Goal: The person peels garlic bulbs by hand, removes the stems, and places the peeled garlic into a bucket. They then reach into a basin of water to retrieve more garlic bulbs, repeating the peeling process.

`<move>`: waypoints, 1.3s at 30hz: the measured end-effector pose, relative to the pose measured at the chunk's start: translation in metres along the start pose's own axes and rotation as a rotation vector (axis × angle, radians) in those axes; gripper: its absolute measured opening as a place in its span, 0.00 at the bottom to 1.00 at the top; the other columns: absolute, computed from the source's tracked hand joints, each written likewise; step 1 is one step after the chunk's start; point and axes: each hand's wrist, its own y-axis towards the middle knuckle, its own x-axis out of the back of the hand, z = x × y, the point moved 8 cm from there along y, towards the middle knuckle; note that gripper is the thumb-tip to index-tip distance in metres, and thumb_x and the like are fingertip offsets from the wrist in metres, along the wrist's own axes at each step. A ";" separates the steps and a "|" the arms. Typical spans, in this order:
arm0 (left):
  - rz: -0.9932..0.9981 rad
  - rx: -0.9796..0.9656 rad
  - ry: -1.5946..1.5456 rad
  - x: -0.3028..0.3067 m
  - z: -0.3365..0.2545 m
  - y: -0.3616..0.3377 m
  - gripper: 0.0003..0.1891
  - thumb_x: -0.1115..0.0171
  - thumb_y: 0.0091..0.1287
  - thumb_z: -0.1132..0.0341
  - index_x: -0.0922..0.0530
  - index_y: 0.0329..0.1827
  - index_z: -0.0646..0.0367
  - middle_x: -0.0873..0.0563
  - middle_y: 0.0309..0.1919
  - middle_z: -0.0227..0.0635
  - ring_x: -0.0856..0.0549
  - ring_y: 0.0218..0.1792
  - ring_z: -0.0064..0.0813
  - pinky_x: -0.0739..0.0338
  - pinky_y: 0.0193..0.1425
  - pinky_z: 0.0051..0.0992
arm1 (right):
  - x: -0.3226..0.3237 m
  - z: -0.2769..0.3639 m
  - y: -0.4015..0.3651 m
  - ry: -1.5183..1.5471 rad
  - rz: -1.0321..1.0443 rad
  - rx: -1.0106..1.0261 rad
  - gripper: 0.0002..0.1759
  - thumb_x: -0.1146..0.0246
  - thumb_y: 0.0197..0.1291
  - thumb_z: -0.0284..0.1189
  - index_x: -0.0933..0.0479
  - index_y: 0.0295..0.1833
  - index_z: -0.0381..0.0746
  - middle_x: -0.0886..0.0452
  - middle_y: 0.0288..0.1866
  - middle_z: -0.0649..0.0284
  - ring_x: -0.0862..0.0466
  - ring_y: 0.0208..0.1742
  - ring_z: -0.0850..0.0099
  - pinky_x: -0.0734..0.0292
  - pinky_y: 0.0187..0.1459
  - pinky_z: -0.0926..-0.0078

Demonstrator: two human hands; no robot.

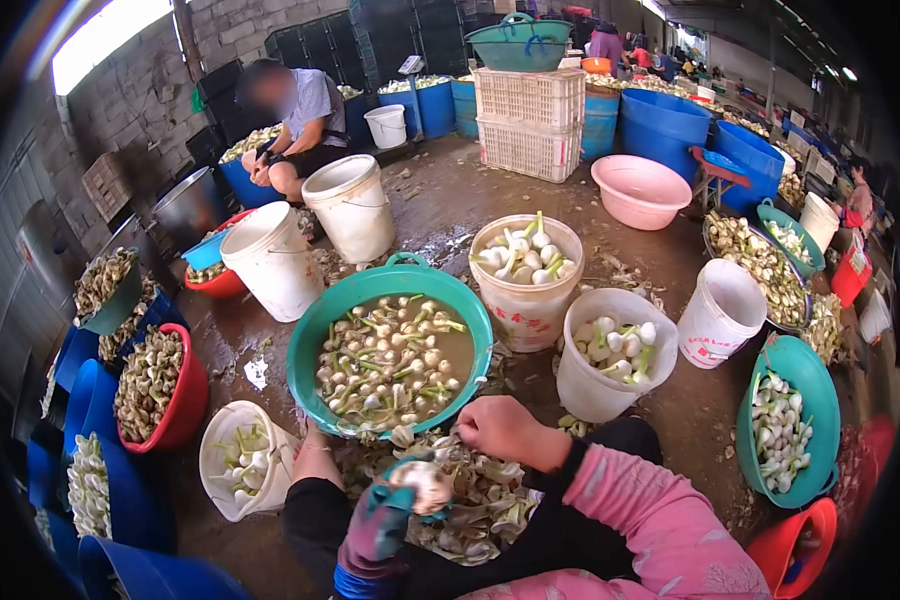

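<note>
A garlic bulb (pixel 433 486) sits in the fingers of my gloved left hand (pixel 382 516), low in front of me. Bare and curled, my right hand (pixel 502 428) is just past the near rim of a green basin (pixel 303 385); whatever its fingers pinch, if anything, is hidden. Many peeled garlic bulbs (pixel 395 350) float in murky water inside the basin. Between my legs lies a heap of garlic skins and leaves (pixel 480 505), below both hands.
White buckets with peeled garlic stand on the right (pixel 610 395), ahead (pixel 515 310) and at left (pixel 220 450). A red basin (pixel 192 400) holds unpeeled garlic. At right is a green tub (pixel 820 410). A person (pixel 310 120) sits at the back left.
</note>
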 end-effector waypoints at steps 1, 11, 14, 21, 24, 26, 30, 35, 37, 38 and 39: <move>0.045 -0.007 -0.153 0.000 -0.003 0.000 0.29 0.46 0.59 0.52 0.36 0.57 0.64 0.22 0.37 0.43 0.22 0.33 0.31 0.26 0.37 0.25 | -0.014 -0.021 0.000 -0.190 0.157 -0.162 0.09 0.46 0.49 0.32 0.23 0.27 0.38 0.22 0.27 0.56 0.22 0.31 0.58 0.27 0.32 0.66; 0.066 -0.075 -0.165 -0.011 -0.019 -0.001 0.25 0.52 0.63 0.52 0.33 0.54 0.64 0.21 0.37 0.38 0.22 0.34 0.27 0.30 0.38 0.24 | 0.034 0.054 -0.009 0.496 -0.059 0.051 0.07 0.53 0.55 0.22 0.28 0.35 0.35 0.25 0.25 0.62 0.23 0.28 0.79 0.29 0.29 0.81; -0.101 0.075 0.192 -0.003 -0.014 -0.002 0.17 0.49 0.64 0.62 0.31 0.52 0.63 0.22 0.35 0.28 0.26 0.35 0.16 0.32 0.38 0.17 | 0.026 0.058 -0.015 0.800 0.019 -0.088 0.09 0.50 0.57 0.27 0.28 0.40 0.34 0.27 0.26 0.60 0.26 0.25 0.66 0.29 0.32 0.73; -0.055 -0.061 0.584 -0.013 -0.020 -0.001 0.17 0.43 0.60 0.70 0.30 0.53 0.60 0.22 0.35 0.27 0.27 0.32 0.14 0.31 0.35 0.17 | 0.026 0.083 -0.015 0.429 0.034 0.271 0.14 0.44 0.57 0.33 0.29 0.45 0.35 0.25 0.30 0.59 0.24 0.30 0.69 0.29 0.35 0.74; -0.165 -0.054 0.011 -0.010 -0.019 0.002 0.16 0.46 0.62 0.70 0.30 0.53 0.62 0.21 0.38 0.27 0.26 0.36 0.13 0.31 0.41 0.18 | -0.007 0.045 -0.019 1.112 0.063 -0.202 0.15 0.51 0.63 0.33 0.33 0.48 0.32 0.26 0.34 0.64 0.23 0.32 0.79 0.26 0.32 0.82; -0.149 -0.110 0.173 -0.013 -0.012 0.008 0.16 0.46 0.63 0.68 0.31 0.54 0.61 0.22 0.39 0.27 0.26 0.38 0.14 0.32 0.41 0.17 | -0.019 0.040 -0.021 1.335 0.013 -0.248 0.16 0.53 0.64 0.33 0.37 0.50 0.33 0.27 0.37 0.64 0.23 0.32 0.79 0.24 0.33 0.82; -0.208 -0.137 0.125 -0.009 -0.002 0.014 0.16 0.46 0.63 0.66 0.30 0.53 0.58 0.22 0.41 0.25 0.26 0.40 0.14 0.32 0.43 0.16 | -0.006 0.058 -0.024 1.173 0.006 -0.256 0.13 0.53 0.64 0.33 0.31 0.45 0.34 0.26 0.30 0.67 0.23 0.30 0.79 0.25 0.32 0.82; -0.130 -0.149 0.404 0.006 0.000 0.008 0.17 0.43 0.60 0.72 0.30 0.53 0.60 0.22 0.44 0.28 0.23 0.44 0.20 0.29 0.47 0.21 | 0.025 0.082 -0.020 0.155 0.003 0.243 0.08 0.47 0.56 0.29 0.29 0.31 0.35 0.27 0.21 0.57 0.23 0.25 0.63 0.31 0.27 0.66; -0.143 -0.192 0.479 0.005 -0.010 0.003 0.17 0.42 0.58 0.74 0.29 0.51 0.61 0.21 0.45 0.32 0.22 0.47 0.23 0.30 0.50 0.22 | 0.026 0.085 -0.023 0.170 -0.041 0.269 0.08 0.46 0.53 0.29 0.31 0.27 0.36 0.27 0.22 0.53 0.26 0.26 0.55 0.31 0.28 0.62; -0.108 -0.217 0.654 0.001 -0.015 0.002 0.17 0.42 0.57 0.74 0.28 0.51 0.62 0.21 0.45 0.33 0.22 0.47 0.24 0.30 0.51 0.22 | 0.022 0.087 -0.025 0.114 -0.006 0.294 0.07 0.45 0.52 0.29 0.31 0.27 0.36 0.28 0.22 0.53 0.26 0.26 0.55 0.32 0.27 0.63; -0.070 -0.243 0.826 -0.004 -0.019 0.002 0.17 0.42 0.57 0.74 0.28 0.50 0.62 0.20 0.45 0.34 0.23 0.48 0.25 0.31 0.52 0.23 | 0.019 0.089 -0.027 0.057 0.031 0.319 0.07 0.45 0.51 0.28 0.32 0.27 0.36 0.28 0.21 0.53 0.26 0.25 0.56 0.32 0.26 0.63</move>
